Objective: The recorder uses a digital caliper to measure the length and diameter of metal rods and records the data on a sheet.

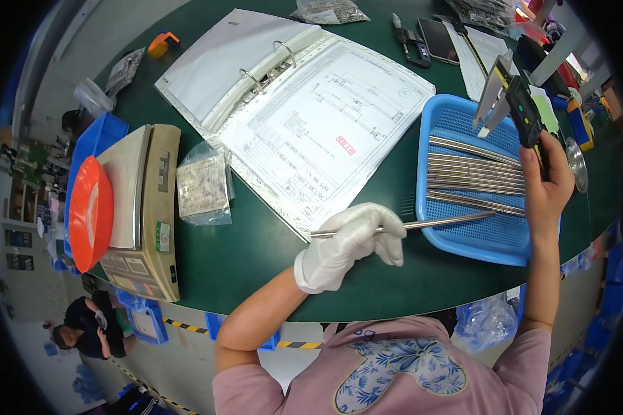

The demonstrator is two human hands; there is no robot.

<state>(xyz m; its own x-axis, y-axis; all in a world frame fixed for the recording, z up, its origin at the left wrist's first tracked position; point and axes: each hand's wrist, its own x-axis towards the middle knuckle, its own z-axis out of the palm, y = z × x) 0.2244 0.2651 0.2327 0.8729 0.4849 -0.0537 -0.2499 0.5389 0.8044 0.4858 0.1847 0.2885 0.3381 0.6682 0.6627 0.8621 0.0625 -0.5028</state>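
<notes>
My left hand (353, 242), in a white glove, is closed round a slim metal rod (443, 221). The rod points right, and its far end reaches over the near part of a blue perforated basket (464, 256). Several similar metal rods (474, 173) lie side by side in that basket. My bare right hand (550, 173) grips a digital caliper (522, 111), held up above the basket's right side. The caliper's jaws point to the left and downward, with nothing between them. Part of the caliper body is hidden behind my fingers.
An open ring binder (256, 131) with a technical drawing lies mid-table. At left stand a weighing scale (163, 228), an orange-red dish (90, 214) and a bagged packet (204, 183). Toward the back are a phone (438, 40) and a micrometer (411, 43). A seated person (90, 325) is beyond, lower left.
</notes>
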